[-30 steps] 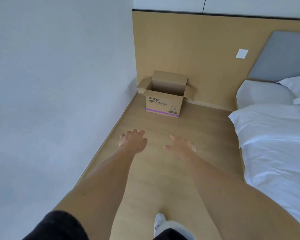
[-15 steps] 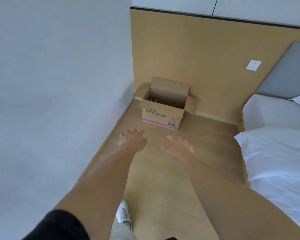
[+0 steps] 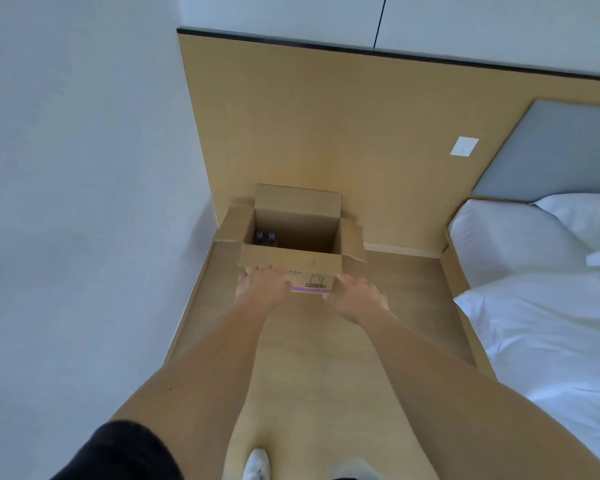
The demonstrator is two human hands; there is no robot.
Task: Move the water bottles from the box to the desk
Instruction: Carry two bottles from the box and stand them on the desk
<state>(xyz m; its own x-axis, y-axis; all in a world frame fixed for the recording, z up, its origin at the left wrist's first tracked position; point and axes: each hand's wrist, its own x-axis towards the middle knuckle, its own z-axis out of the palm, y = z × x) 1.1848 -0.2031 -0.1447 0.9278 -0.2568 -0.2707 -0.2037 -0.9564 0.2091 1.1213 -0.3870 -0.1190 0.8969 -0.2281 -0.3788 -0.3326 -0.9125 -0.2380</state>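
I note two water bottles (image 3: 266,238) standing upright, long axis vertical, in the far-left corner of the open box (image 3: 321,268) on the floor. My left hand (image 3: 262,287) is nearer, bottles beyond and above it; right hand (image 3: 355,296) alongside. Both hands' fingers relaxed, holding nothing.

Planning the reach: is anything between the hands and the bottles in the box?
Only the box's near wall and folded front flap. The flaps are open, so the bottles at the left are reachable from above.
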